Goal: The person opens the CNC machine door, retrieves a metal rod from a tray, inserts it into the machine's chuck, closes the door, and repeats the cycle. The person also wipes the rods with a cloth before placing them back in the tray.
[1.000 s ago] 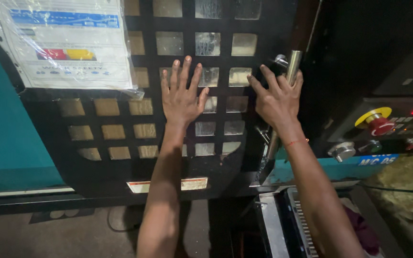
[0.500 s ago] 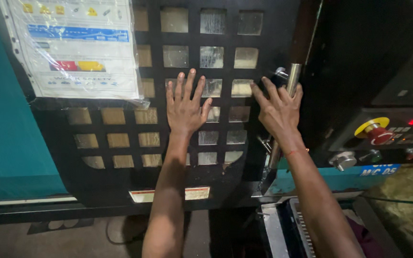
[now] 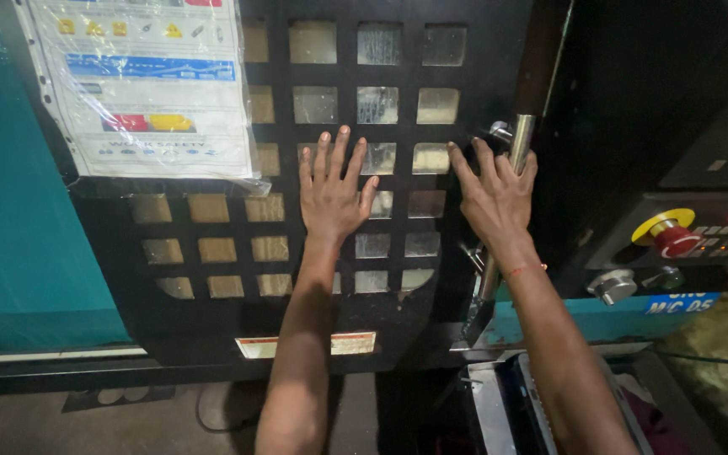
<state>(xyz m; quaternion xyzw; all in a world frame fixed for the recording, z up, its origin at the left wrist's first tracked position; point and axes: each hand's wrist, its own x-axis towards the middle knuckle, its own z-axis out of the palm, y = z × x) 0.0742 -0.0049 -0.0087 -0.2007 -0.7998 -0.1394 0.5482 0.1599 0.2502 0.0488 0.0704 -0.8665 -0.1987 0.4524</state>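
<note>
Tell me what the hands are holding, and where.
Nothing is held: left hand and right hand lie flat, fingers spread, against the black grid door.

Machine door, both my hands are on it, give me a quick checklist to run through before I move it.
1. Left hand flat on the black grid door: ok.
2. Right hand flat beside the steel handle, not gripping it: ok.
3. Fingers clear of the door's right edge: cannot tell.
4. Red emergency stop button unobstructed: ok.
5. Laminated safety sheet clear of both hands: ok.

Left hand [image 3: 333, 192] and right hand [image 3: 492, 195] apparently flat on grid door [image 3: 212, 286].
</note>
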